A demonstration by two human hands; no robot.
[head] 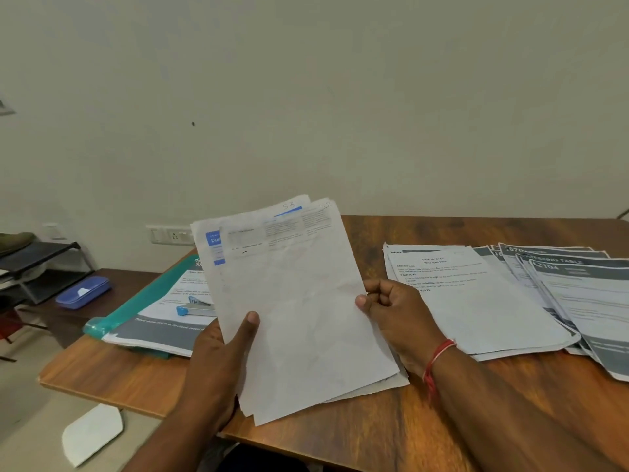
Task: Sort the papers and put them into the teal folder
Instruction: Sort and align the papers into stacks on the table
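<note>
Papers (299,301) held fanned above the table (442,420): left hand (218,356) grips the bundle, right hand (394,308) pinches its edge. Square sheets before moving to the teal folder (136,308) at left.

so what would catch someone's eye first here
A fanned sheaf of white printed papers, held up mid-frame over the brown wooden table by the left hand and right hand. Left of it lies a teal plastic folder; to the right, overlapping grey-banded printed sheets.
</note>
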